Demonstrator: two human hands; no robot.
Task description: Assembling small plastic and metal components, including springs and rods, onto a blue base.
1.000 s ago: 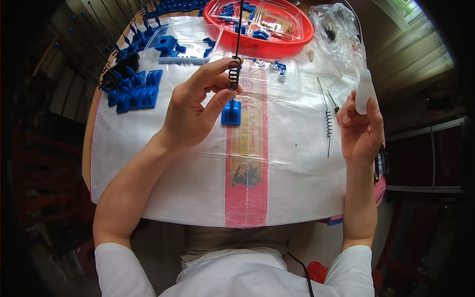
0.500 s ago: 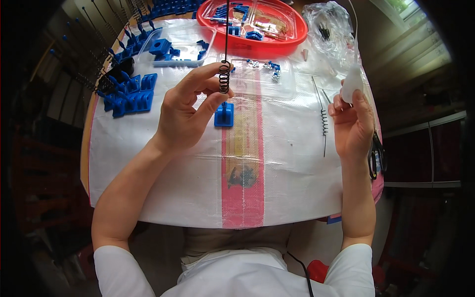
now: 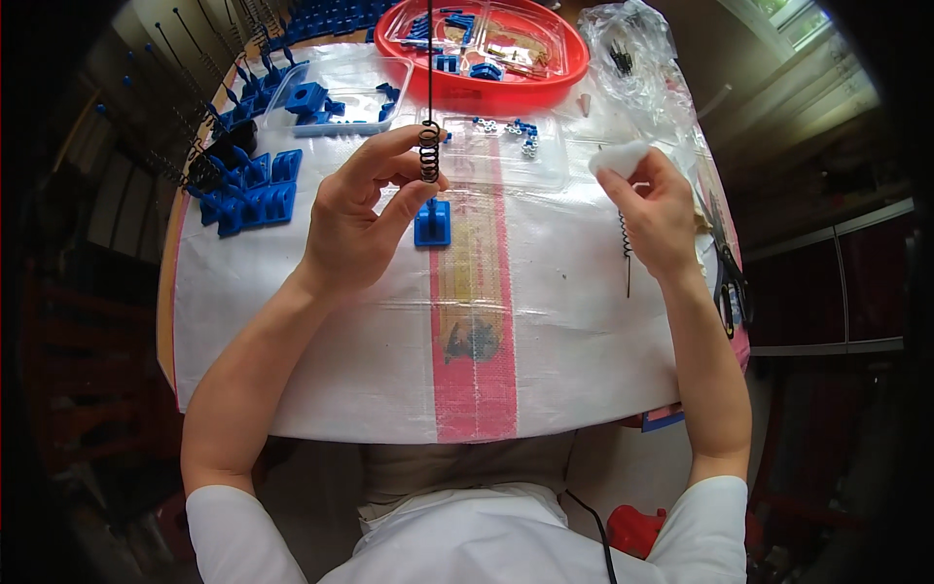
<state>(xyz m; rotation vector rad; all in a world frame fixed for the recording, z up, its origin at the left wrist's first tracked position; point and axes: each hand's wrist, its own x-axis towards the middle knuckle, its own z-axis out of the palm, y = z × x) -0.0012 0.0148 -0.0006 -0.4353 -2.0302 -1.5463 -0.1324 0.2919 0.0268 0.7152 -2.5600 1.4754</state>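
Between the thumb and fingers of my left hand point(image 3: 362, 214) is a black wire with a coiled spring section point(image 3: 429, 154). Its straight part rises upright past the top of the view. Just below the coil stands a blue square-based plastic part point(image 3: 432, 226), in line with the wire; whether the two are joined, I cannot tell. On the right, my right hand point(image 3: 657, 209) is closed around a small white plastic bottle point(image 3: 620, 159), held tilted above the table. Partly hidden beneath that hand lies another black coiled wire point(image 3: 626, 248).
Blue parts with upright sprung wires point(image 3: 248, 200) crowd the left side. Behind are a clear tray point(image 3: 394, 125) of blue pieces and a red basin point(image 3: 574, 78). Small white and blue pieces point(image 3: 525, 136) lie on a clear lid. Scissors point(image 3: 728, 287) rest at the right edge.
My right hand has moved left and tipped the white bottle over from upright. My left hand still holds the wire in much the same place.
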